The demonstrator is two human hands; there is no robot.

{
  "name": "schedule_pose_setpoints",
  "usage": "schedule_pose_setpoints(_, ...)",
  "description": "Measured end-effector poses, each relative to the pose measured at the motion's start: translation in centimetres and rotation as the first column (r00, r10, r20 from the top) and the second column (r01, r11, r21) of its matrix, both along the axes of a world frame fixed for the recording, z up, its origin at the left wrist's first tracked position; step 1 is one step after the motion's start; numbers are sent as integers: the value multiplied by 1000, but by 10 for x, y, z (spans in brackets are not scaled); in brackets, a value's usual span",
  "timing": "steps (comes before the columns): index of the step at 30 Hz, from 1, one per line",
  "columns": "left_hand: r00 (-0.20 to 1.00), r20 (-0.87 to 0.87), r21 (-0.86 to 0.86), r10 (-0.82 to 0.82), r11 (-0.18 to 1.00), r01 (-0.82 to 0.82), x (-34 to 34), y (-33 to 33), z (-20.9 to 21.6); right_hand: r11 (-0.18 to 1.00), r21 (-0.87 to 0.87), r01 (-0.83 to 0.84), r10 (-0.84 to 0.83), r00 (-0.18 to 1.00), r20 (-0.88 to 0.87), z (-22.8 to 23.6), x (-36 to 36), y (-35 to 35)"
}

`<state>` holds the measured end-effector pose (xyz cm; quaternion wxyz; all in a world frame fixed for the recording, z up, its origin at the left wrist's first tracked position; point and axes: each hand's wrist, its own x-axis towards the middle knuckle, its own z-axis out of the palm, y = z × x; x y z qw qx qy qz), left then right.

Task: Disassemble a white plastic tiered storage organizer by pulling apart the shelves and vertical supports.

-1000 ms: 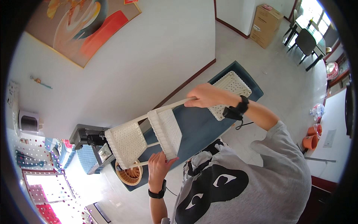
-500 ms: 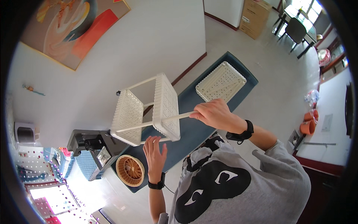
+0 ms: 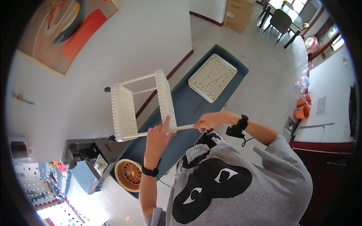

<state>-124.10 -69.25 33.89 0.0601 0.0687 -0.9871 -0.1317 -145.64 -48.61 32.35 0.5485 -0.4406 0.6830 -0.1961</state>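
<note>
Tipped on its side above the bench is a white plastic storage rack (image 3: 125, 113), two lattice basket tiers joined by thin poles. Black casters (image 3: 107, 89) show at its left end. My left hand (image 3: 157, 138) is closed on the near lower corner of the second tier (image 3: 166, 96), its index finger stretched along the tier. A white pole (image 3: 185, 127) sticks out from that corner to the right. My right hand (image 3: 212, 120) grips the pole's free end with fingers wrapped round it. A loose white lattice basket tier (image 3: 213, 78) lies on the bench's far end.
A long dark blue-green bench (image 3: 181, 109) runs diagonally under the rack. On its near left end stands a round wicker basket (image 3: 117, 174), beside a dark grey machine (image 3: 71, 152). The wall (image 3: 151, 34) rises at the left. Orange pots (image 3: 301, 112) stand at the right.
My left hand has moved up from the lower poles onto the second tier's corner. The rack has turned and its near side has dropped; my right hand has come lower with the pole.
</note>
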Motion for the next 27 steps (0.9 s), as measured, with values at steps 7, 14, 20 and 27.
schedule_pose_setpoints(7, 994, 5, 12, -107, 994, 107, -1, 9, -15, 956, -292, -28, -91, 917, -388, -17, 18, 47)
schedule_pose_setpoints(14, 987, -108, 101, -118, 987, 129, -27, 37, -14, 832, -368, -415, -137, 489, -861, -15, -24, 76)
schedule_pose_setpoints(20, 993, -107, 145, -39, 988, 55, -44, 62, 5, 660, -479, -578, -327, 352, -877, 9, -62, 90)
schedule_pose_setpoints(27, 996, -86, 129, 5, 992, 6, -53, 58, 2, 926, -225, -302, 47, 685, -727, 15, -101, 109)
